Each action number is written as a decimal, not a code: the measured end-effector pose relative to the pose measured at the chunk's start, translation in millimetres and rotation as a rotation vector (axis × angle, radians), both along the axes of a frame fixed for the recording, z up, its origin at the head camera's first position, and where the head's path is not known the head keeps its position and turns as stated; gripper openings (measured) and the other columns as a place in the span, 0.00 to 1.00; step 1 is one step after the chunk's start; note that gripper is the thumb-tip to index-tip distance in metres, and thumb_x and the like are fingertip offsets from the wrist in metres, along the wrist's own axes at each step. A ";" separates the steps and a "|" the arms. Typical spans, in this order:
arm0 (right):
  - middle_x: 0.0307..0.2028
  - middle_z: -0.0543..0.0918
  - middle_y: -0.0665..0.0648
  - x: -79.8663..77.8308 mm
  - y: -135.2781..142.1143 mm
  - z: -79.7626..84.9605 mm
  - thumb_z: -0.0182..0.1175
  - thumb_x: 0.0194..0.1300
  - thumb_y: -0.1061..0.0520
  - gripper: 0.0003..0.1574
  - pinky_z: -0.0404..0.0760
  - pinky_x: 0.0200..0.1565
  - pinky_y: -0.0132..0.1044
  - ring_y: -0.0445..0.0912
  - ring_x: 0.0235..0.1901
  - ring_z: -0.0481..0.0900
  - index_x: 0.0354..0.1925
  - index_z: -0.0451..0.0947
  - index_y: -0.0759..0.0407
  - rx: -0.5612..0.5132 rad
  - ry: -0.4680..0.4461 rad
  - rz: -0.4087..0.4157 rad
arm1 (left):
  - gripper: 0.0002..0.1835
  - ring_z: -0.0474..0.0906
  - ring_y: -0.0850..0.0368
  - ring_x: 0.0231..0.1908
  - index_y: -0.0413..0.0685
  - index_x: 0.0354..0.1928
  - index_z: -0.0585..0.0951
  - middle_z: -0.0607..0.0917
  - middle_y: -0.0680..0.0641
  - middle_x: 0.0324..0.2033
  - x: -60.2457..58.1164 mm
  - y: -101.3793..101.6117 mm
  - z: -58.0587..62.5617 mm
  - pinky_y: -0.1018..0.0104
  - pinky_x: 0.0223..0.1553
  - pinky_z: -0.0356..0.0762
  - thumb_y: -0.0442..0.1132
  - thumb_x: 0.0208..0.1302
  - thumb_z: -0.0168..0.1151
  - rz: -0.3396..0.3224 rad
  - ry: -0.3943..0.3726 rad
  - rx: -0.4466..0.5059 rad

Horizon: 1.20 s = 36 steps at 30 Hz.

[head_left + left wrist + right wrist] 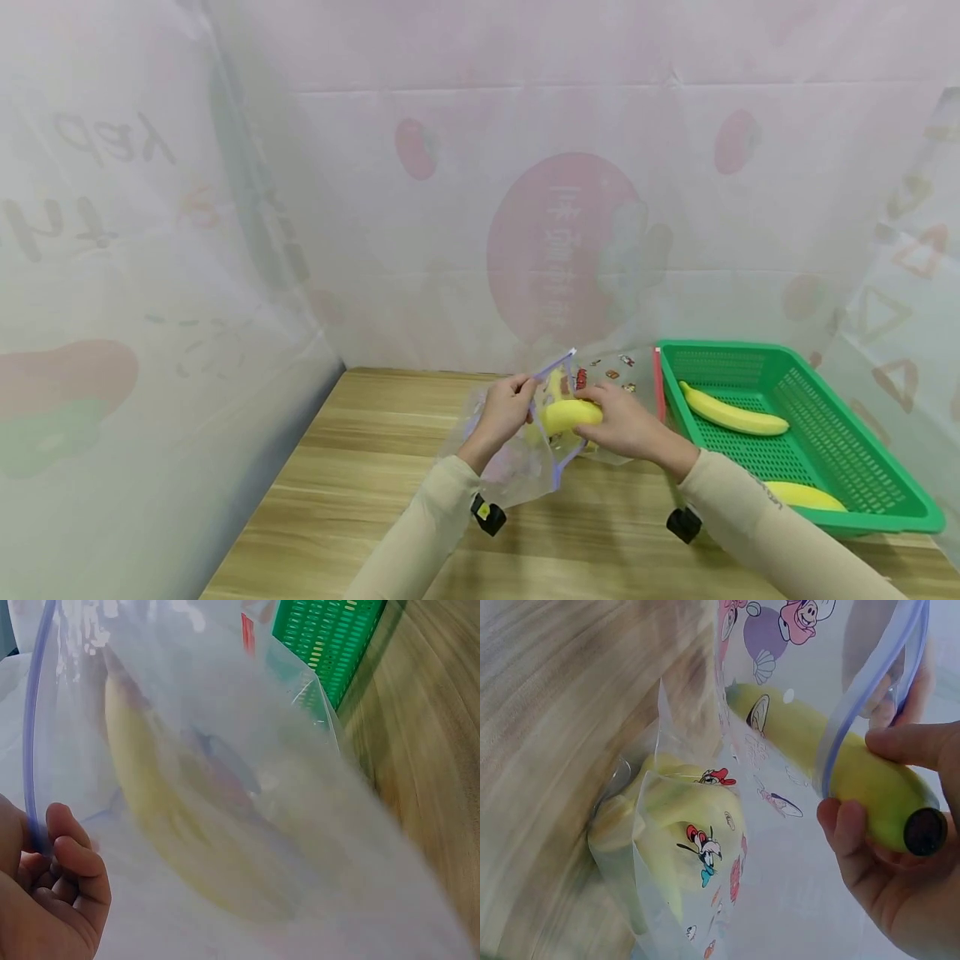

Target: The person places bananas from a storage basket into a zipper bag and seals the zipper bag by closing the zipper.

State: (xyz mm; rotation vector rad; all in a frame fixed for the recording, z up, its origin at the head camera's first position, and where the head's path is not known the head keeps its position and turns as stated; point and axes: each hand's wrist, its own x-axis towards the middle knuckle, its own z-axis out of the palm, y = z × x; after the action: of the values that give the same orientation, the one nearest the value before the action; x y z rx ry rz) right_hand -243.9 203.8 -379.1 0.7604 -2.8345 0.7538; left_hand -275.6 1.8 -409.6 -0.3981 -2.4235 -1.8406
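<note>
My left hand (504, 413) pinches the purple-edged mouth of a clear zip bag (517, 471). The mouth gapes toward the right. A yellow banana (570, 414) lies in the grip of my right hand (626, 423), thumb on one side and fingers on the other. In the right wrist view, the banana's (870, 791) far part is inside the bag, seen through the printed plastic, while its dark-tipped end sticks out by my palm. Through the milky plastic the left wrist view shows the long yellow shape (154, 787), beside my curled fingers (81, 862).
Behind my right hand a second printed bag (618, 367) with a red strip leans by the green basket (862, 433). Bananas show inside that bag (694, 847). Two bananas (735, 415) lie in the basket. Printed white sheets (420, 225) stand around the wooden table (322, 500).
</note>
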 end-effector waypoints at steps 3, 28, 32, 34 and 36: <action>0.41 0.79 0.57 -0.9 -0.7 -0.4 0.70 0.53 0.54 0.28 0.72 0.29 0.35 0.41 0.28 0.71 0.50 0.78 0.66 0.032 0.067 0.013 | 0.15 0.73 0.49 0.16 0.38 0.34 0.81 0.70 0.50 0.14 -0.7 0.9 -0.7 0.72 0.13 0.60 0.41 0.72 0.50 0.003 -0.003 -0.008; 0.39 0.81 0.57 -3.4 -17.3 -2.6 0.71 0.52 0.53 0.28 0.79 0.37 0.44 0.50 0.36 0.79 0.49 0.78 0.64 0.379 0.353 0.239 | 0.13 0.69 0.61 0.13 0.42 0.34 0.83 0.73 0.51 0.14 0.0 8.8 0.6 0.73 0.14 0.61 0.39 0.70 0.51 -0.025 0.010 0.000; 0.37 0.80 0.55 -6.4 -18.5 -8.0 0.70 0.52 0.56 0.27 0.78 0.36 0.41 0.46 0.34 0.77 0.49 0.77 0.65 0.381 0.256 0.314 | 0.13 0.69 0.61 0.13 0.42 0.36 0.83 0.73 0.51 0.14 1.5 9.2 2.4 0.73 0.13 0.60 0.39 0.71 0.50 -0.029 0.012 -0.014; 0.34 0.79 0.52 -9.4 -19.1 -11.0 0.70 0.53 0.56 0.24 0.75 0.32 0.38 0.42 0.29 0.74 0.47 0.77 0.64 0.351 0.178 0.319 | 0.13 0.69 0.61 0.13 0.43 0.37 0.83 0.73 0.51 0.14 2.3 8.5 3.7 0.73 0.14 0.60 0.39 0.71 0.49 -0.030 0.012 -0.013; 0.31 0.78 0.49 -11.8 -19.7 -12.5 0.68 0.55 0.57 0.20 0.72 0.29 0.34 0.39 0.26 0.71 0.45 0.77 0.62 0.316 0.085 0.294 | 0.14 0.70 0.60 0.14 0.44 0.37 0.83 0.73 0.51 0.15 3.0 7.4 4.9 0.72 0.14 0.61 0.40 0.71 0.49 -0.033 0.008 -0.009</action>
State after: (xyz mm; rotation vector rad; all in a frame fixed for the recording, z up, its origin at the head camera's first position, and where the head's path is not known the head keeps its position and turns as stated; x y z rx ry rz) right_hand -255.7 184.1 -391.5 1.2417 -2.8309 0.2914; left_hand -272.6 9.1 -404.8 -0.4476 -2.4354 -1.8373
